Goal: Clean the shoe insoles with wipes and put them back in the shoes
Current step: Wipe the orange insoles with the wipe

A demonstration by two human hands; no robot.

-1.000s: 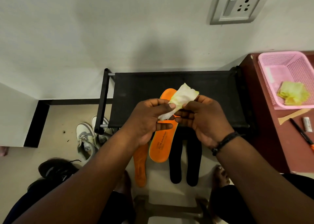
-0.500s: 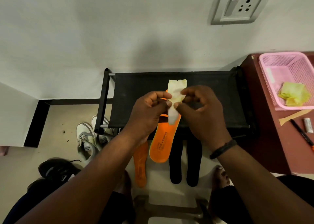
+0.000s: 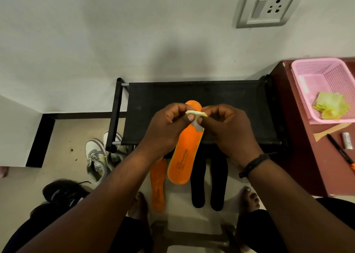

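Observation:
A small pale wipe [image 3: 196,116], folded into a narrow strip, is pinched between my left hand [image 3: 167,130] and my right hand [image 3: 226,128] above the black rack. Under my hands an orange insole [image 3: 183,156] printed "AIR cushion" leans from the rack's front edge. It hangs over the floor, and what holds it is hidden. A second orange insole [image 3: 158,185] and two black insoles [image 3: 208,183] lie on the floor below. White-and-grey sneakers [image 3: 99,158] stand left of the rack, and a black shoe [image 3: 65,192] sits nearer me.
The black shoe rack [image 3: 230,107] stands against the white wall. To the right, a maroon table [image 3: 307,166] carries a pink basket [image 3: 307,74] with crumpled yellow-green wipes [image 3: 331,106], a pen [image 3: 340,153] and a small tube [image 3: 346,140]. My bare feet are on the floor.
The wipe went from a loose open sheet to a tall strip, then to a small folded strip held level between both hands. The hands stayed above the orange insole.

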